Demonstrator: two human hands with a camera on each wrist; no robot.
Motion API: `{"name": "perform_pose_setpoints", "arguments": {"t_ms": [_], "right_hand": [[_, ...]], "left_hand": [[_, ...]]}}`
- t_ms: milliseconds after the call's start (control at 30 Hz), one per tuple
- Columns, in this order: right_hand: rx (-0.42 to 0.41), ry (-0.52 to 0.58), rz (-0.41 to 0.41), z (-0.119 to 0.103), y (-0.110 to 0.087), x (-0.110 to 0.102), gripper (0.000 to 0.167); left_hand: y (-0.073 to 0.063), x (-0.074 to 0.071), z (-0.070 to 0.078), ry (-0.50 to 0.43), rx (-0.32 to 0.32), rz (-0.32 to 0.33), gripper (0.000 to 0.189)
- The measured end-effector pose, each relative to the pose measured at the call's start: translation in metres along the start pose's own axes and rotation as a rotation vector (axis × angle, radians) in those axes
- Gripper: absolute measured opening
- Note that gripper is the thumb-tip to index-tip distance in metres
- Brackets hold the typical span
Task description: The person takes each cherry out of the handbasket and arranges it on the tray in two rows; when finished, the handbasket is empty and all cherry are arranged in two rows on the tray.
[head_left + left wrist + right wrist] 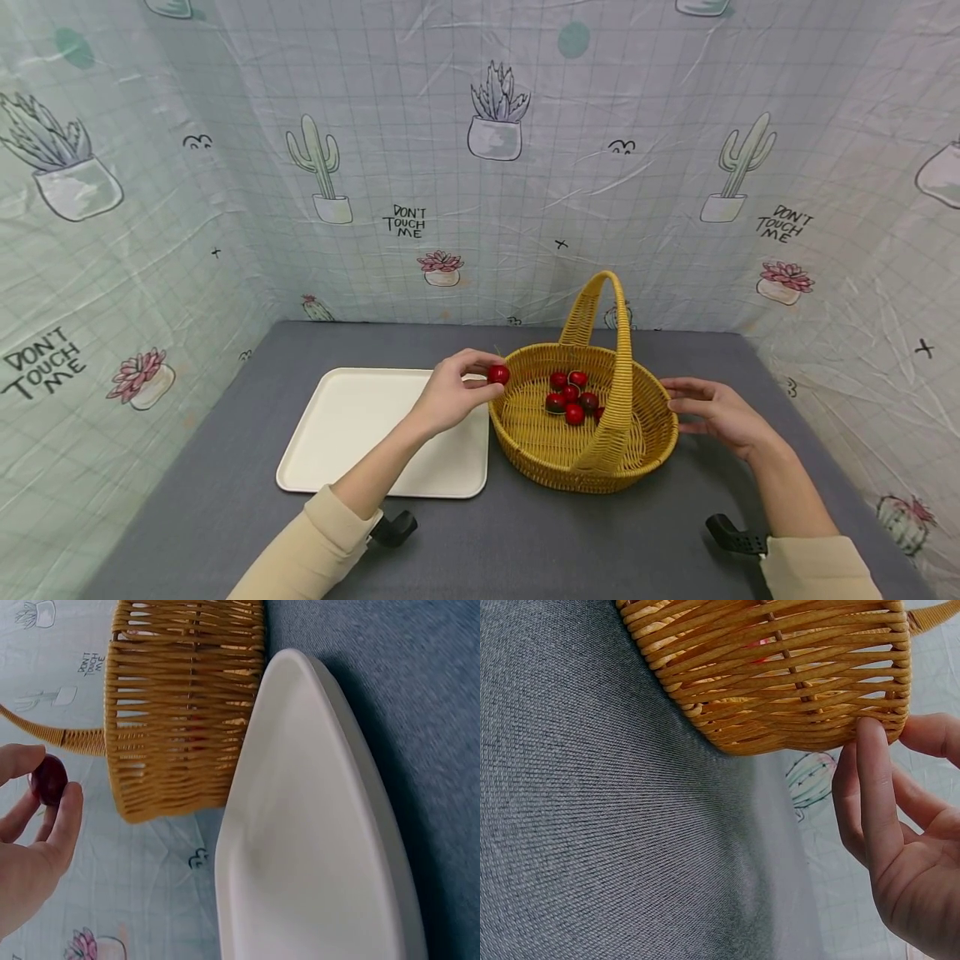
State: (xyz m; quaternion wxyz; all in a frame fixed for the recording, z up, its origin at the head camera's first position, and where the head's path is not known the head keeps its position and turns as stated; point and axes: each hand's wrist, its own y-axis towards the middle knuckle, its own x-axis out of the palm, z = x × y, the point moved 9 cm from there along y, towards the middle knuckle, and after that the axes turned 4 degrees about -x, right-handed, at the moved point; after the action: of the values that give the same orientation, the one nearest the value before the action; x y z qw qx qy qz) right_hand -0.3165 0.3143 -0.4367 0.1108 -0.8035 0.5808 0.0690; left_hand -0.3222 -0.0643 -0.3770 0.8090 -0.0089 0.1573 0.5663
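Observation:
My left hand [450, 393] pinches a dark red cherry [498, 374] between thumb and fingertips at the left rim of a yellow wicker basket [525, 454]. In the left wrist view the cherry [49, 780] is held up higher than the basket's rim, near its arched handle [82, 741]. Several more cherries [574, 414] lie together on the basket's floor, some partly behind the handle. On the basket's other side, my right hand [723, 414] grips the rim, thumb at the top edge and fingers against the outer wall [780, 690].
A shallow white tray [375, 417] lies left of the basket, partly under my left forearm. Both stand on a grey cloth-covered table [540, 546]. Patterned fabric [390, 125] hangs behind and at both sides. Black straps [393, 529] are on the wrists.

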Motion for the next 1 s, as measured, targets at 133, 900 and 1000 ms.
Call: {"name": "perform_pose_setpoints", "arguments": {"t_ms": [133, 900, 1000], "right_hand": [[0.006, 0.000, 0.004, 0.001, 0.000, -0.001, 0.064], [0.002, 0.006, -0.013, -0.001, 0.000, 0.002, 0.063], [0.001, 0.004, -0.009, -0.001, 0.000, 0.002, 0.063]], "left_hand": [[-0.003, -0.009, -0.002, 0.008, -0.011, 0.036, 0.038], [-0.020, -0.040, -0.053, 0.311, -0.152, 0.048, 0.030], [-0.020, -0.040, -0.061, 0.360, -0.179, 0.014, 0.028]]}}
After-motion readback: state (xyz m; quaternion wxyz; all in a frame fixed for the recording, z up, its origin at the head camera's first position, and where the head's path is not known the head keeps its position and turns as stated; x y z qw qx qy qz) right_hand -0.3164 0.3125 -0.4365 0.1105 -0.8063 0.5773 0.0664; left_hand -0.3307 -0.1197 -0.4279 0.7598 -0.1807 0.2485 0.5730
